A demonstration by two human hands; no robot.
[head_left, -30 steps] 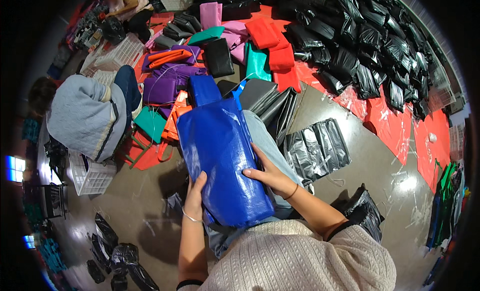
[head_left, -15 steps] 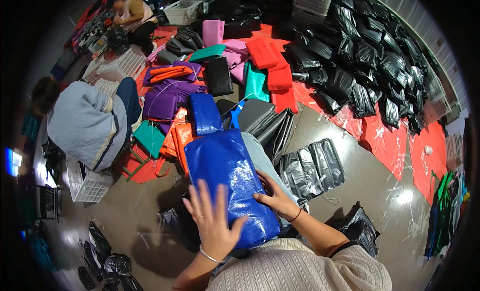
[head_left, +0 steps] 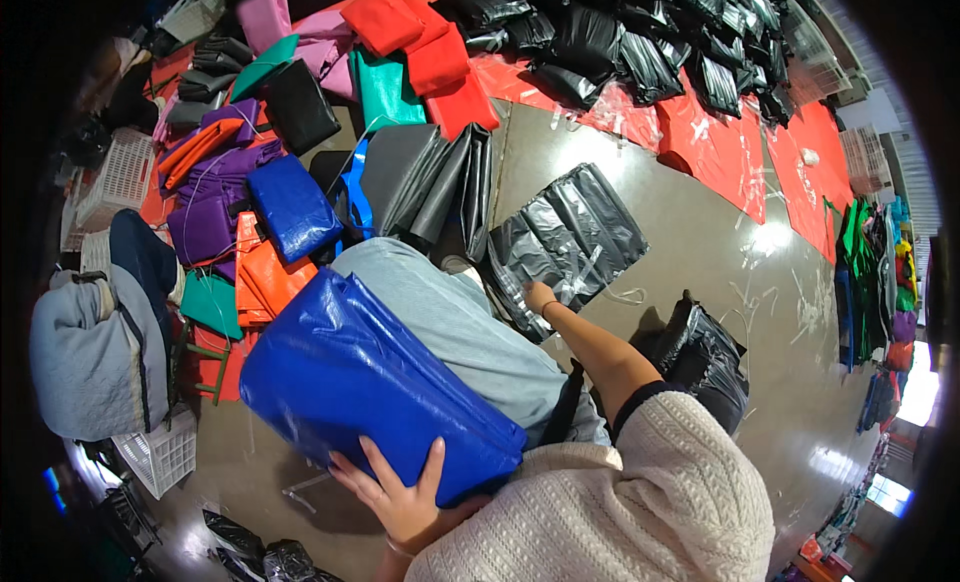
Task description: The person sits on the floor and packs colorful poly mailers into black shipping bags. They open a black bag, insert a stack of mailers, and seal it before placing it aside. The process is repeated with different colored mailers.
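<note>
Across my lap lies the blue bag (head_left: pixel 370 387), a glossy woven tote folded flat, resting on my grey trouser leg (head_left: pixel 470 327) and tilted down toward my left. My left hand (head_left: pixel 400 487) presses on its near lower edge with the fingers spread wide, flat against the fabric and not curled around it. My right hand (head_left: pixel 540 297) is stretched forward to the stack of black plastic sleeves (head_left: pixel 565 237) on the floor just beyond my knee; it touches the near edge of the top sleeve, but from this angle I cannot tell whether the fingers have closed on it or merely rest there.

To handle this well, I judge the left palm should keep steady pressure so the slick bag does not slide off my thigh, while the right fingertips peel only the topmost sleeve, since the films look clingy and could lift in pairs. Pulling it low and toward me would keep the stack square.

Further out, a second folded blue bag (head_left: pixel 292 207) sits on the floor ahead, with orange bags (head_left: pixel 265 277) and purple bags (head_left: pixel 210 207) beside it, dark grey bags (head_left: pixel 420 177) just past my knee, and red bags (head_left: pixel 425 42) further back. A person in a grey top (head_left: pixel 90 347) crouches on my left near a white plastic crate (head_left: pixel 155 452).
</note>
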